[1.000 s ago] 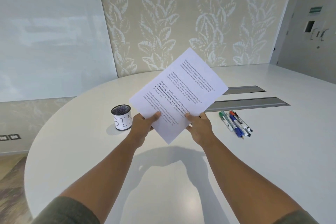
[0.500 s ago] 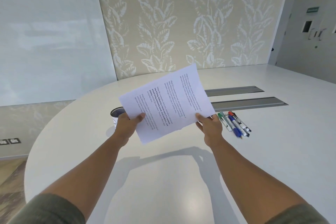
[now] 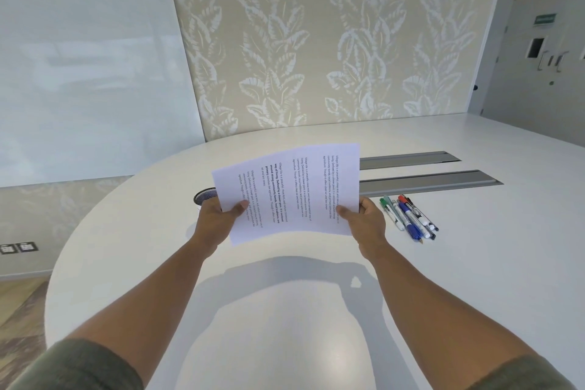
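Note:
A white printed sheet of paper (image 3: 294,187) hangs in the air above the white round table (image 3: 474,263), turned sideways so its text lines run up and down. My left hand (image 3: 218,222) pinches its near left corner, thumb on top. My right hand (image 3: 364,220) pinches its near right corner in the same way. The sheet bows slightly between both hands.
A small mesh-topped cup (image 3: 205,195) stands behind the sheet's left edge, mostly hidden. Several marker pens (image 3: 408,218) lie side by side to the right of my right hand. Two grey cable hatches (image 3: 427,182) are set into the table behind them.
Both hands have turned the sheet clockwise from a diagonal tilt to a sideways position and lowered it; my hands moved apart, and the sheet now covers most of the cup.

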Demonstrator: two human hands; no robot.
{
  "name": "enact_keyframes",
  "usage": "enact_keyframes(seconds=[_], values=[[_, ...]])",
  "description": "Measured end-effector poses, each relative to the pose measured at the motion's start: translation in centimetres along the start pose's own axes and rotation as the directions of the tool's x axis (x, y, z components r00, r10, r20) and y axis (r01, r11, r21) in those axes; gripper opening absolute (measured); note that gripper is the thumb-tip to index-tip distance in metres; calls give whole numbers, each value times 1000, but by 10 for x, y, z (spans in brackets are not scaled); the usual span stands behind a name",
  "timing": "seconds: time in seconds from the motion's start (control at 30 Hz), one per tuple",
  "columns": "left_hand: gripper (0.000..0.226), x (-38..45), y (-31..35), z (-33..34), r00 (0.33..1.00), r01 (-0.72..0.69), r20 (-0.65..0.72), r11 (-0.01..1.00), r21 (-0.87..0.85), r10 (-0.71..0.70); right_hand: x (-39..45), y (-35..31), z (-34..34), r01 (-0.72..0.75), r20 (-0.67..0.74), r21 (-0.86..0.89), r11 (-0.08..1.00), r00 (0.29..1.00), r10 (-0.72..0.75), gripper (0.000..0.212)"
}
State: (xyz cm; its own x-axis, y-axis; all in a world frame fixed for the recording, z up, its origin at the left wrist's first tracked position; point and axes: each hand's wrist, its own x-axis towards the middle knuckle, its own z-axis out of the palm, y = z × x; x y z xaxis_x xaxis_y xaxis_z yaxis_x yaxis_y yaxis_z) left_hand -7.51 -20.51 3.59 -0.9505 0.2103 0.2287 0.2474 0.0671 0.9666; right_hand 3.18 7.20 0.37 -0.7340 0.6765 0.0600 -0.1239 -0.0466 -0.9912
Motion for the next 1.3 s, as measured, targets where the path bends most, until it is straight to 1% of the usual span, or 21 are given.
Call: enact_keyframes(seconds=[0.07, 0.13, 0.27, 0.33, 0.4, 0.53, 0.67, 0.73, 0.8, 0.9, 1.0, 1.07, 1.2, 1.3], values=[[16, -3, -2, 1, 1000, -7, -5, 1000, 5, 7, 0, -1, 0, 10, -2, -33, 999, 1000, -10, 21], [18, -6, -8, 0, 1000, 12, -3, 1000, 16, -12, -1, 1, -3, -2, 13, -77, 997, 1000, 3, 22], [26, -17, -29, 0, 999, 51, 6, 997, 63, -51, -5, 15, -9, -107, 62, -255, 961, 990, 127, 29], [25, -21, -36, 2, 997, 70, 18, 996, 56, -72, -7, 22, -10, -136, 76, -296, 945, 983, 165, 34], [23, -23, -37, 4, 996, 81, 24, 996, 39, -82, -7, 23, -10, -134, 75, -321, 938, 983, 166, 35], [16, -17, -27, 9, 998, 55, -18, 998, 40, -55, -2, 12, -8, -91, 65, -322, 942, 991, 118, 31], [18, -11, -19, 9, 998, 30, -47, 1000, 0, -30, 3, 1, -7, -63, 79, -291, 955, 993, 90, 31], [17, -13, -23, 8, 998, 45, -50, 999, 6, -44, 2, 4, -10, -94, 107, -307, 947, 985, 132, 34], [20, -19, -34, 7, 996, 82, -34, 996, 24, -81, -1, 14, -16, -135, 129, -369, 920, 972, 194, 38], [29, -29, -52, 5, 995, 100, 6, 993, 63, -101, -8, 29, -23, -168, 106, -445, 880, 965, 238, 39], [21, -35, -57, 5, 991, 122, 39, 991, 45, -124, -10, 35, -25, -171, 103, -490, 855, 962, 251, 36], [21, -35, -56, 7, 991, 115, 61, 992, 57, -118, -9, 36, -26, -182, 80, -515, 838, 963, 259, 34], [30, -34, -52, 9, 996, 87, 26, 996, 31, -88, -5, 35, -26, -209, 45, -498, 842, 963, 265, 22], [26, -31, -51, 8, 995, 102, -18, 995, 0, -102, -4, 32, -24, -209, 8, -401, 892, 973, 231, 16]])
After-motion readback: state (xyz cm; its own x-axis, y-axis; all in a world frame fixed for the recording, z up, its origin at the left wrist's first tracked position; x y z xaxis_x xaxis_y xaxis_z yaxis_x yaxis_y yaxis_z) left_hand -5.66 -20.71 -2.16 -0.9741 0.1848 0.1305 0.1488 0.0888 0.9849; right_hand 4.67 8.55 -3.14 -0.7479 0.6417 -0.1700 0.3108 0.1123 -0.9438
